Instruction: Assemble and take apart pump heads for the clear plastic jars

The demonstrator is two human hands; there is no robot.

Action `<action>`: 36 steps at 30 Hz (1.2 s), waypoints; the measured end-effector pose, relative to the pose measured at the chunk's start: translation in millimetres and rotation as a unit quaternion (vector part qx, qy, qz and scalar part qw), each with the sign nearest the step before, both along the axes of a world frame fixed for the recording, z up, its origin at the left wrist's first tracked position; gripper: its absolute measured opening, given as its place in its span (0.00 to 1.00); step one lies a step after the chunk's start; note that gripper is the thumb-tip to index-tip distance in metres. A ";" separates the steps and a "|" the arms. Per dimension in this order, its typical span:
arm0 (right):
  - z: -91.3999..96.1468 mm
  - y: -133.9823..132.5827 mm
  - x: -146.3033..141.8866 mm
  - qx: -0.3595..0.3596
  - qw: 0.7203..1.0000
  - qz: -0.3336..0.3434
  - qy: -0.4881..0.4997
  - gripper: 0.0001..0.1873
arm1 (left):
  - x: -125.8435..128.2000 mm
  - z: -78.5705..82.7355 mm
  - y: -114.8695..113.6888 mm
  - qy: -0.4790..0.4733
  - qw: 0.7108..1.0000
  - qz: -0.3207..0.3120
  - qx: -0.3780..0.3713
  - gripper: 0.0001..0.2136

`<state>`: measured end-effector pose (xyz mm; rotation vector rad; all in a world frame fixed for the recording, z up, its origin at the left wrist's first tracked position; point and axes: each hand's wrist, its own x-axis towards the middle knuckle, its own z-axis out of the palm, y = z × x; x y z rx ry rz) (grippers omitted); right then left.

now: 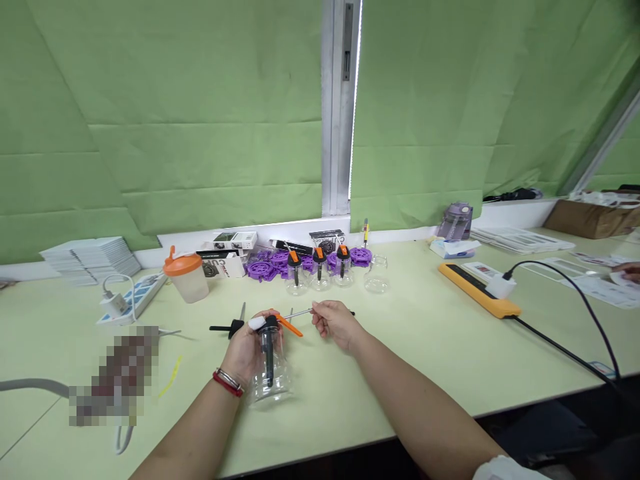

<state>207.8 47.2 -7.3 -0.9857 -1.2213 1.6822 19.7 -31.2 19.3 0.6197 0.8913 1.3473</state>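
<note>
My left hand (246, 348) is wrapped round a clear glass bottle (273, 381) with a black and orange pump top (280, 325), tilted above the pale green table (425, 353). My right hand (334, 323) pinches a thin metal rod (299, 313) whose far end points at the pump top. A loose black pump part (226, 328) lies just left of my left hand. Behind them stand three finished bottles (319, 273) with orange and black tops, and one bare glass bottle (376, 275).
Purple plastic wheels (270, 265) and small boxes (227, 253) line the windowsill. An orange-lidded cup (186, 275) and a white power strip (135, 299) are at the left. An orange power strip (477, 288) with a black cable lies right. Another person's hand (629, 270) shows at far right.
</note>
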 end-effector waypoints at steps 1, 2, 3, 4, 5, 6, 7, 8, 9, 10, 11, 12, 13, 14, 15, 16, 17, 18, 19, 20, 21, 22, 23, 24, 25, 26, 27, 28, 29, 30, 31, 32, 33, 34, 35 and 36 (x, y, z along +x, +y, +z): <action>-0.1 0.1 0.0 -0.001 1.000 -0.004 -0.011 0.16 | -0.1 -0.2 0.3 -0.002 1.000 -0.001 -0.002 0.10; -0.1 0.1 -0.1 0.006 1.000 -0.008 -0.016 0.17 | -0.2 -0.3 0.5 -0.005 1.000 -0.001 -0.004 0.10; 0.1 0.1 0.0 0.015 1.000 -0.011 -0.014 0.15 | -0.2 -0.4 0.6 -0.008 1.000 0.000 -0.007 0.10; 0.3 0.0 0.0 0.021 1.000 -0.011 -0.004 0.14 | -0.2 -0.4 0.7 -0.012 1.000 0.001 -0.009 0.10; 0.6 -0.2 0.0 0.020 1.000 -0.007 0.007 0.12 | -0.2 -0.5 0.8 -0.015 1.000 0.002 -0.010 0.09; 0.8 -0.4 0.0 0.013 1.000 -0.003 0.014 0.12 | -0.1 -0.6 0.8 -0.017 1.000 0.002 -0.010 0.09; 0.9 -0.6 -0.2 0.001 1.000 0.002 0.014 0.13 | -0.1 -0.7 0.9 -0.017 1.000 0.001 -0.010 0.09; 0.8 -0.7 -0.4 -0.009 1.000 0.003 0.006 0.14 | -0.1 -0.8 1.1 -0.016 1.000 -0.001 -0.010 0.09; 0.5 -0.8 -0.7 -0.013 1.000 0.002 -0.006 0.16 | -0.1 -0.9 1.3 -0.013 1.000 -0.005 -0.008 0.09; 0.0 -0.6 -1.0 -0.007 1.000 -0.002 -0.015 0.17 | 0.0 -1.0 1.5 -0.009 1.000 -0.008 -0.007 0.09; -0.7 -0.3 -1.2 0.003 1.000 -0.006 -0.019 0.16 | 0.0 -1.1 1.7 -0.005 1.000 -0.009 -0.007 0.09; -1.3 0.1 -1.3 0.015 1.000 -0.008 -0.014 0.15 | -0.1 -1.2 1.9 -0.004 1.000 -0.009 -0.009 0.09; -1.8 0.5 -1.2 0.024 1.000 -0.006 0.000 0.14 | -0.2 -1.5 2.1 -0.003 1.000 -0.007 -0.011 0.09; -2.2 0.9 -1.0 0.029 0.999 -0.003 0.017 0.13 | -0.3 -1.8 2.2 -0.004 1.000 -0.005 -0.014 0.09; -2.5 1.2 -0.8 0.026 0.999 0.001 0.031 0.14 | -0.6 -2.2 2.4 -0.004 1.000 -0.004 -0.016 0.10; -2.8 1.3 -0.7 0.019 0.999 0.002 0.038 0.14 | -0.8 -2.8 2.5 -0.004 1.000 -0.004 -0.018 0.10; -2.9 1.3 -0.6 0.013 0.999 0.002 0.038 0.15 | -1.0 -3.4 2.6 -0.005 1.000 -0.006 -0.020 0.10; -3.0 1.3 -0.7 0.009 0.999 0.000 0.033 0.15 | -1.1 -3.8 2.8 -0.005 1.000 -0.007 -0.022 0.10; -2.9 1.2 -1.0 0.012 1.000 -0.004 0.026 0.15 | -1.2 -4.1 3.0 -0.006 1.000 -0.005 -0.024 0.10; -2.8 1.3 -1.3 0.023 1.000 -0.008 0.019 0.15 | -1.1 -4.0 3.2 -0.006 1.000 -0.003 -0.027 0.10; -2.5 1.4 -1.7 0.039 0.999 -0.013 0.015 0.15 | -1.1 -3.5 3.4 -0.007 1.000 -0.001 -0.030 0.11; -2.0 1.6 -2.1 0.058 0.998 -0.018 0.014 0.15 | -1.1 -2.6 3.5 -0.010 0.999 0.001 -0.033 0.11; -1.3 2.0 -2.6 0.075 0.997 -0.024 0.012 0.15 | -1.2 -1.3 3.5 -0.014 0.999 0.000 -0.035 0.11; -0.3 2.3 -2.9 0.090 0.995 -0.032 0.011 0.15 | -1.4 0.2 3.5 -0.017 0.999 -0.003 -0.038 0.11; 0.7 2.7 -3.2 0.101 0.994 -0.039 0.011 0.15 | -1.7 1.8 3.3 -0.020 0.999 -0.007 -0.041 0.11; 1.7 2.9 -3.4 0.110 0.993 -0.047 0.015 0.15 | -2.2 3.3 3.0 -0.022 0.999 -0.010 -0.043 0.11; 2.6 3.1 -3.5 0.117 0.991 -0.054 0.021 0.15 | -2.7 4.5 2.7 -0.023 0.999 -0.013 -0.044 0.11; 3.3 3.0 -3.6 0.122 0.990 -0.059 0.029 0.16 | -3.1 5.5 2.2 -0.024 0.999 -0.016 -0.042 0.11; 3.7 2.7 -3.5 0.124 0.989 -0.062 0.040 0.17 | -3.5 6.2 1.7 -0.025 0.999 -0.018 -0.038 0.11; 3.7 2.3 -3.3 0.121 0.990 -0.059 0.050 0.19 | -3.7 6.7 1.2 -0.028 0.999 -0.019 -0.033 0.11; 3.4 1.7 -3.2 0.112 0.991 -0.051 0.056 0.20 | -3.6 6.9 0.7 -0.032 0.999 -0.016 -0.027 0.11; 2.8 1.2 -3.1 0.098 0.993 -0.041 0.056 0.20 | -3.3 7.0 0.2 -0.035 0.999 -0.011 -0.022 0.10; 2.0 0.6 -3.2 0.085 0.995 -0.030 0.048 0.20 | -3.0 6.9 -0.2 -0.037 0.999 -0.006 -0.017 0.10; 1.1 0.3 -3.3 0.076 0.996 -0.022 0.035 0.21 | -2.5 6.8 -0.5 -0.040 0.999 -0.002 -0.015 0.10; 0.2 0.3 -3.4 0.071 0.997 -0.019 0.019 0.22 | -2.2 6.6 -0.7 -0.040 0.999 0.000 -0.014 0.10; -0.6 0.6 -3.6 0.072 0.997 -0.021 0.006 0.22 | -1.9 6.3 -0.7 -0.040 0.999 0.000 -0.014 0.10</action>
